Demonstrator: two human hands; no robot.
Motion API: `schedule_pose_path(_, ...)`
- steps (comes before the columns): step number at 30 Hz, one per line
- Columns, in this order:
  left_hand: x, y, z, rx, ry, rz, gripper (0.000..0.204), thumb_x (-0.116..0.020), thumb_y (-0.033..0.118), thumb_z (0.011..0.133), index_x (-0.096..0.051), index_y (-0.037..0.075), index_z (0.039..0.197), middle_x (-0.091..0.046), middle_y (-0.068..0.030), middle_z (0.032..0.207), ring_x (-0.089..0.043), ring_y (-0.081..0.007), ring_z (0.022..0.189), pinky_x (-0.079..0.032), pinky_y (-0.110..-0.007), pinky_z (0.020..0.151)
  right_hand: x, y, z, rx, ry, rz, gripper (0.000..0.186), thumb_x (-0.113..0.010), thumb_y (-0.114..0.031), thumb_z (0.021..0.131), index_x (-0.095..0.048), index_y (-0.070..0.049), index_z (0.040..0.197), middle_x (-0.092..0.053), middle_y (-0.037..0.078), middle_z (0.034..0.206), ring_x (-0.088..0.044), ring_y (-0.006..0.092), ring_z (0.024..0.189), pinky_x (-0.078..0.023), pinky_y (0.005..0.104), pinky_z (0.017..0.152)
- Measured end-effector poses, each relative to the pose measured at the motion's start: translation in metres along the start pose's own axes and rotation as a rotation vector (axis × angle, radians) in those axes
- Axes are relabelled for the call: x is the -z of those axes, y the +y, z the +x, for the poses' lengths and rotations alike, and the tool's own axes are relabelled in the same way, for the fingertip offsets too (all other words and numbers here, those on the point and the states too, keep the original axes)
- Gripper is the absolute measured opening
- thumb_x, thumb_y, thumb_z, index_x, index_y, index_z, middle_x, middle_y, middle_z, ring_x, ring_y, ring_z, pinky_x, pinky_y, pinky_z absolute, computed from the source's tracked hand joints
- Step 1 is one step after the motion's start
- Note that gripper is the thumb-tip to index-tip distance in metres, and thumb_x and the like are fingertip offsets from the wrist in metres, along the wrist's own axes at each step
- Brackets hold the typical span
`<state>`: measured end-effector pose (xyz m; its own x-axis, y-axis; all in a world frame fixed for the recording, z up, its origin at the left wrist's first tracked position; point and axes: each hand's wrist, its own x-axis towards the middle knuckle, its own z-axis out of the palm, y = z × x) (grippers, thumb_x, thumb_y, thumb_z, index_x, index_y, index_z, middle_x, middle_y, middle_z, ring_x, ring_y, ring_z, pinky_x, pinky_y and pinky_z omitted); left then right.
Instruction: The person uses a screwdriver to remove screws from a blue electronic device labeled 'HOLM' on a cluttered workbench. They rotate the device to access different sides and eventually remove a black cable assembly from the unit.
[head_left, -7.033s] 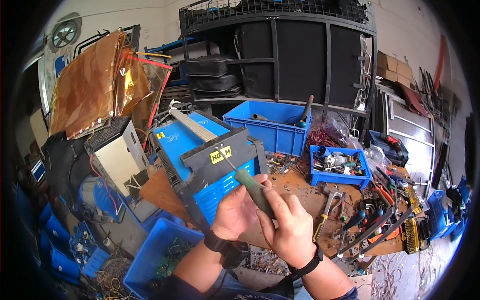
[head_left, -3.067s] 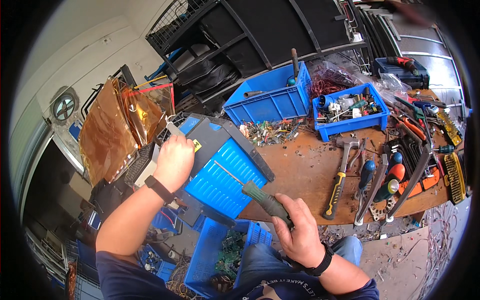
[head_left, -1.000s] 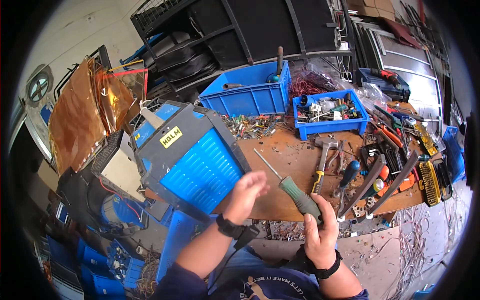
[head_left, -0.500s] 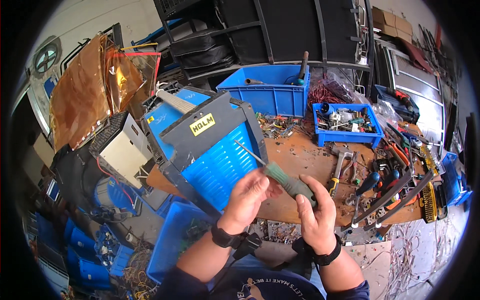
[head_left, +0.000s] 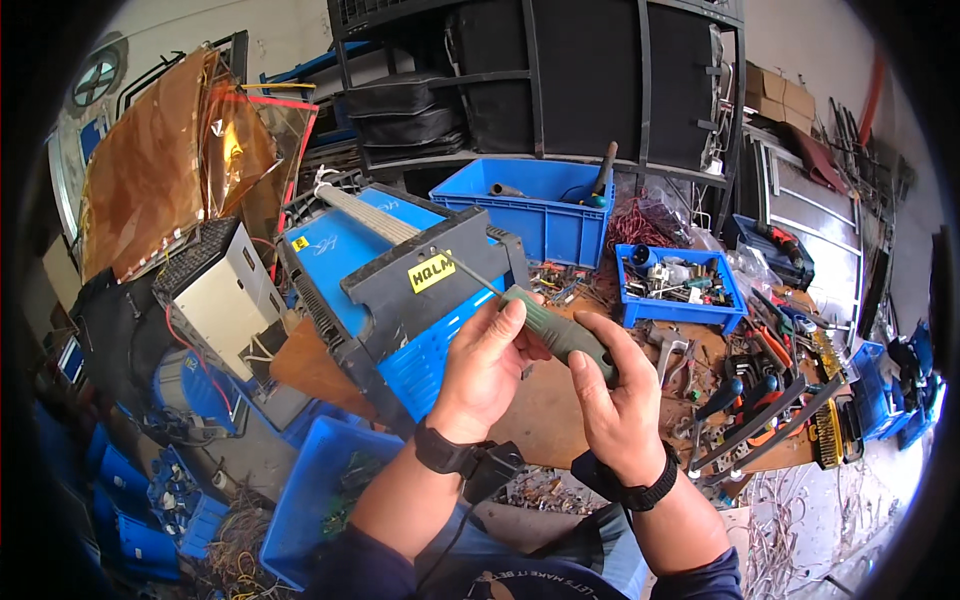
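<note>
A screwdriver with a green handle [head_left: 563, 336] and a thin metal shaft is held up in front of me. Its shaft slants up and left, the tip overlapping a yellow label on the blue machine [head_left: 405, 375] with a black frame; whether they touch I cannot tell. My left hand [head_left: 482, 365] closes its thumb and fingers at the front of the handle. Round the rear end of the same handle, my right hand [head_left: 626, 405] curls its thumb and fingers. Both wrists carry black straps, and a small black device sits by the left one.
Behind the machine stands a large blue crate [head_left: 530, 215], with a smaller blue bin of parts [head_left: 680, 290] to its right. Pliers, a hammer [head_left: 668, 350] and other tools crowd the right side of the wooden table [head_left: 545, 415]. A blue tub [head_left: 300, 500] is below left.
The view has shifted, so the surroundings sit lower. Both hands and the screwdriver have moved slightly up and left, and my left thumb now lies against the handle's front.
</note>
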<state>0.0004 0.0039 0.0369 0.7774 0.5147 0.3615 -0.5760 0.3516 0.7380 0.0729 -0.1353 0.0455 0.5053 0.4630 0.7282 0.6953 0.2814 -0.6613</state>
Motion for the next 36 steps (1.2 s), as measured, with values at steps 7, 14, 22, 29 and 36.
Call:
schedule_pose_path(7,0.005,0.003,0.0,-0.005,-0.004,-0.011,0.03,-0.059,0.032,0.095,-0.06,0.006,0.11,-0.064,-0.0032,0.092,-0.06,-0.0134,0.079,-0.049,-0.029,0.072,-0.005,0.0,0.0,0.018,0.003,0.001,0.037,-0.065,-0.009,0.085,-0.058,0.0,0.12,-0.064,0.019,0.101,-0.062,0.0313,0.088,-0.048,0.0368,0.077)
schedule_pose_path(14,0.008,0.004,0.002,-0.003,-0.016,-0.012,0.031,-0.059,0.033,0.095,-0.06,0.006,0.109,-0.064,-0.0034,0.093,-0.06,-0.0135,0.079,-0.049,-0.03,0.073,-0.007,0.001,0.002,0.047,0.01,-0.016,0.037,-0.065,-0.009,0.084,-0.058,0.0,0.12,-0.064,0.019,0.098,-0.062,0.0314,0.085,-0.048,0.0367,0.075)
schedule_pose_path(22,0.014,-0.001,0.003,-0.01,-0.075,-0.052,0.034,-0.055,0.034,0.097,-0.059,0.006,0.115,-0.064,-0.0039,0.1,-0.061,-0.0172,0.088,-0.047,-0.035,0.078,-0.003,-0.013,0.007,0.137,-0.009,-0.135,0.038,-0.066,-0.005,0.082,-0.057,0.0,0.118,-0.059,0.017,0.086,-0.057,0.0292,0.072,-0.047,0.0367,0.064)
schedule_pose_path(29,0.016,0.0,0.0,0.004,-0.097,-0.075,0.035,-0.055,0.033,0.097,-0.057,0.006,0.118,-0.064,-0.0049,0.101,-0.06,-0.0175,0.093,-0.046,-0.035,0.081,-0.003,-0.013,0.004,0.187,-0.017,-0.184,0.039,-0.067,-0.004,0.08,-0.057,-0.001,0.118,-0.057,0.016,0.086,-0.056,0.0309,0.07,-0.046,0.0376,0.062)
schedule_pose_path(36,0.017,-0.005,-0.002,-0.017,-0.082,-0.123,0.038,-0.058,0.033,0.095,-0.055,0.005,0.121,-0.064,-0.0048,0.103,-0.059,-0.0152,0.089,-0.047,-0.032,0.08,-0.004,-0.018,-0.001,0.168,-0.068,-0.238,0.038,-0.065,-0.002,0.081,-0.056,0.002,0.117,-0.056,0.019,0.088,-0.054,0.0332,0.075,-0.045,0.0387,0.067)
